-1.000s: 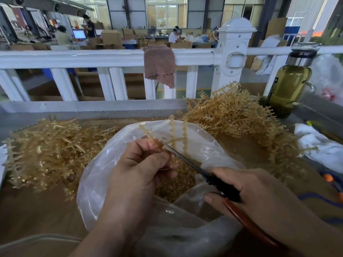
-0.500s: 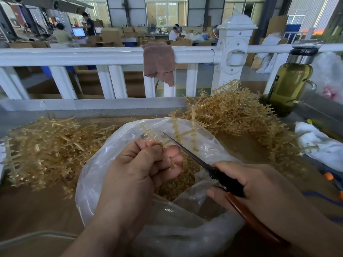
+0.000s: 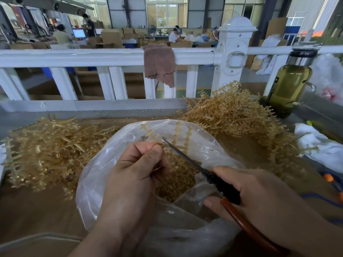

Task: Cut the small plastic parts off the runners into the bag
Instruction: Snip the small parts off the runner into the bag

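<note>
On the left of the desk (image 3: 37,210) a pile (image 3: 46,151) of runners is lying. Your left hand (image 3: 137,173) is gripping one runner (image 3: 178,134) over the open bag (image 3: 96,182), with the fingers curling tighter than a moment ago. The scissors (image 3: 185,156) tip is now touching this runner. Your right hand (image 3: 259,191) is closing on the handles, so I judge the next parts are about to drop into the bag.

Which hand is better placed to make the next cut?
The right hand: it grips the scissors, whose tip is beside the runner over the bag. The left hand only holds that runner.
</note>
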A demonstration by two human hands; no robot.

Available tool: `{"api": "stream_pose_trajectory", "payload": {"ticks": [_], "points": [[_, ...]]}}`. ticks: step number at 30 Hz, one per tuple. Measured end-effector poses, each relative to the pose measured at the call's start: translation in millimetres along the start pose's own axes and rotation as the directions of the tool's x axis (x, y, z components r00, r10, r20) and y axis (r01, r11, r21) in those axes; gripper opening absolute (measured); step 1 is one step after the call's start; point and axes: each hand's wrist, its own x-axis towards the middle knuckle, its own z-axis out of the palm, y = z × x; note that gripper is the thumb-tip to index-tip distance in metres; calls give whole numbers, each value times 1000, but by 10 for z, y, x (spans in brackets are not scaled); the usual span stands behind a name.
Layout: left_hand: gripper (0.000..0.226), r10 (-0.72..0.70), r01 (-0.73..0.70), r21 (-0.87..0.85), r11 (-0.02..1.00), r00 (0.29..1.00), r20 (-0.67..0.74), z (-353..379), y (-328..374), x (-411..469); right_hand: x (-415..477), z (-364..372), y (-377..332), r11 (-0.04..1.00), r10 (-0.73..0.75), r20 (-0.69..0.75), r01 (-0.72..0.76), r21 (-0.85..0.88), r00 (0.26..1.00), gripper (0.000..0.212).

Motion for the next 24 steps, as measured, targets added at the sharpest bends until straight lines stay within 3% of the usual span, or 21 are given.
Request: {"api": "stream_pose_trajectory", "payload": {"ticks": [11,16,24], "points": [[16,10,-10,-20,1000,1000,-5,5,6,-27,4,-5,-48,1000,-8,6,8,4,1000,46],[13,-5,5,-49,999,1000,6,11,14,-21,-5,-27,-74,1000,16,-25,-16,-4,1000,56],[21,-56,61,-143,988,998,36,-1,13,6,-10,-39,-49,1000,-1,-22,1,0,1000,52]]}}
